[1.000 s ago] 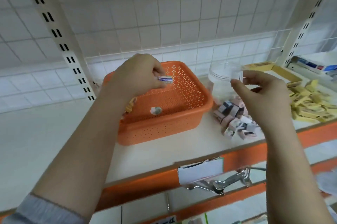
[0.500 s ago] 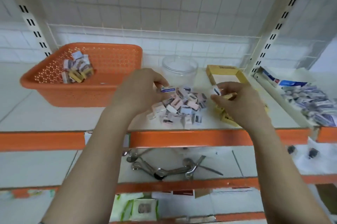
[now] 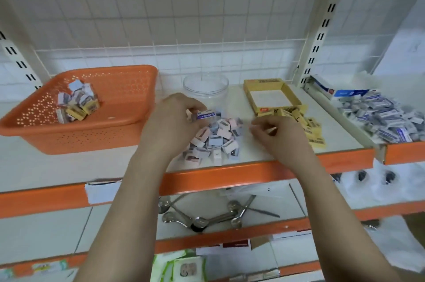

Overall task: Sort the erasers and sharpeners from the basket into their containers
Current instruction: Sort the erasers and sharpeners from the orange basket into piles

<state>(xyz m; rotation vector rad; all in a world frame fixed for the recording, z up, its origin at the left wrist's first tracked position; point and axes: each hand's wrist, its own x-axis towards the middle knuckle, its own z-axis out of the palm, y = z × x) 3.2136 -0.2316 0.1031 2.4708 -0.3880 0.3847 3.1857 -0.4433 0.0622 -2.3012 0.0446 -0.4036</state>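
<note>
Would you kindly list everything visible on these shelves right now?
Basket: one, orange, shelf left, small pile inside.
Jar: one, clear, behind the hands.
Box: one, yellow, open, right of jar.
Pastel pile: many, pink and white, shelf centre.
Yellow erasers: several, beside box.
Blue-white packs: many, far right.
Spoons: several, metal, lower shelf.
Left hand: pinches an eraser.
Right hand: curled; contents unclear.

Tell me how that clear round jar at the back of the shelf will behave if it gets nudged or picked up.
The clear jar looks empty and thin-walled, so it is probably light and would slide easily on the smooth shelf. It is wide and low, so tipping seems unlikely. Its glossy wall may be slippery to grip.
</note>
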